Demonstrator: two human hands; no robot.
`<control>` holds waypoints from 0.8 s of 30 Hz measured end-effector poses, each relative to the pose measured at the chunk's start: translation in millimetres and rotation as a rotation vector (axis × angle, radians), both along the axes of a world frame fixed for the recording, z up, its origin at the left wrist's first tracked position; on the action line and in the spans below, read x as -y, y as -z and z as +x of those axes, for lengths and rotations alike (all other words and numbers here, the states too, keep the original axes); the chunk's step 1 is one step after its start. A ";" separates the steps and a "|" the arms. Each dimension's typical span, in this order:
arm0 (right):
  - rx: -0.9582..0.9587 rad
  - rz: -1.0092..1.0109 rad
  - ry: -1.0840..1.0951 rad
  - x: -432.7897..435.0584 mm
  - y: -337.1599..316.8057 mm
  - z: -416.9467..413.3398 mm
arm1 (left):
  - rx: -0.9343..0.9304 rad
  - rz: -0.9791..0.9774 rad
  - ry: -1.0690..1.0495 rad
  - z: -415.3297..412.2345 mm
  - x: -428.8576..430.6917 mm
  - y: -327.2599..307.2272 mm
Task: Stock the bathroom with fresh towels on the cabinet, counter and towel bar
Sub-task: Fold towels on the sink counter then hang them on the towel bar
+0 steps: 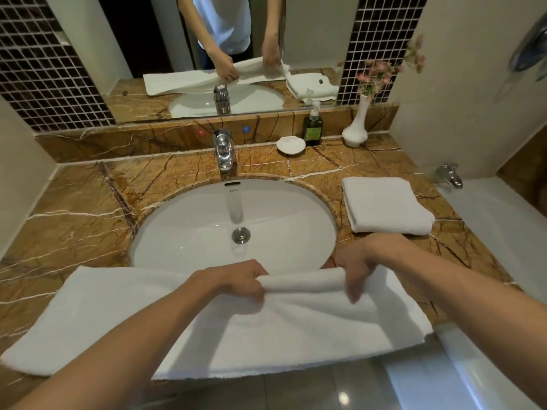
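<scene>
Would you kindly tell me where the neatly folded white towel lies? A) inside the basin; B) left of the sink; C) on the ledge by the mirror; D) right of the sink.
D: the folded towel lies on the counter right of the sink.

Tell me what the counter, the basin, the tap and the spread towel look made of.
Counter: polished brown stone, probably marble, with white and dark veins.
Basin: white glazed ceramic, by its glossy highlights.
Tap: chromed metal, mirror-bright.
Spread towel: soft white terry, likely cotton; matte, fuzzy nap.
</scene>
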State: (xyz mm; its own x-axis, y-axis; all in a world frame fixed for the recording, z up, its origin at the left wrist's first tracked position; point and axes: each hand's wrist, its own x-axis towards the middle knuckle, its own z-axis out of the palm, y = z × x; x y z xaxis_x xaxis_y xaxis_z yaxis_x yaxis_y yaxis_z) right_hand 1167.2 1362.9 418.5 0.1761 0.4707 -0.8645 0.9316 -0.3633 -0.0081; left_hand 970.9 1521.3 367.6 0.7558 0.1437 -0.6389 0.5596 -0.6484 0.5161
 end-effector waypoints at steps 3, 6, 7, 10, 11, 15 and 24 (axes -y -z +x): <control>0.102 -0.170 -0.029 2.0 -6.6 10.3 | -0.008 -0.037 0.017 4.4 3.7 0.7; 0.162 -0.242 0.011 8.1 -0.6 15.2 | -0.030 -0.049 0.024 6.5 12.7 6.9; 0.197 -0.216 0.015 12.5 4.9 14.8 | -0.037 -0.039 0.021 6.1 15.2 9.2; 0.270 -0.022 0.027 26.6 17.1 11.0 | 0.005 0.011 0.009 3.8 18.2 14.6; 0.269 0.014 0.042 28.0 19.1 9.7 | 0.035 0.051 0.007 2.9 17.3 15.5; 0.200 0.078 0.049 24.7 23.2 8.8 | 0.064 0.208 -0.008 1.4 11.3 18.5; 0.017 0.319 0.273 20.7 38.8 7.6 | 0.020 0.158 -0.123 -5.0 8.1 33.0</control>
